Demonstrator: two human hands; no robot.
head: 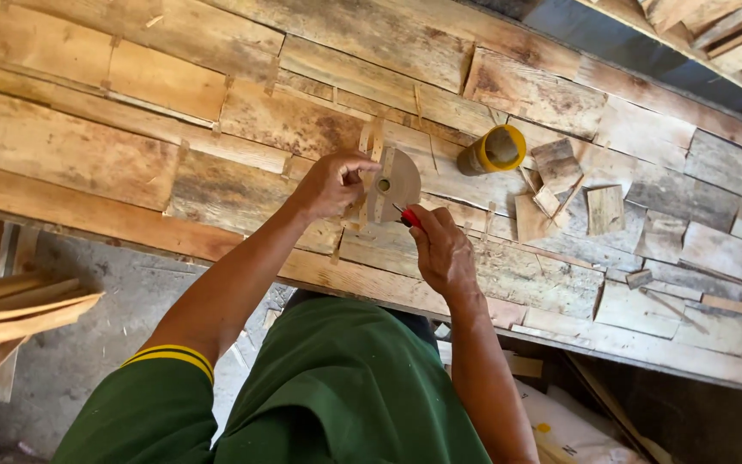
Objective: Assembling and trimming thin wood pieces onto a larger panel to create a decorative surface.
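My left hand (333,182) pinches the edge of a round wooden disc (395,183) with a hole in its middle, holding it upright over the plank workbench (130,155). My right hand (442,251) grips a small red-handled tool (409,216), its tip against the lower edge of the disc. Thin wooden slats (371,146) stand beside the disc, near my left fingers. Both forearms reach out from green sleeves at the bottom of the view.
A yellow-rimmed tube (493,149) lies on the bench just right of the disc. Several flat wood offcuts (560,185) are scattered further right. Wooden strips (19,309) lean at lower left, and a white sack (568,430) sits under the bench.
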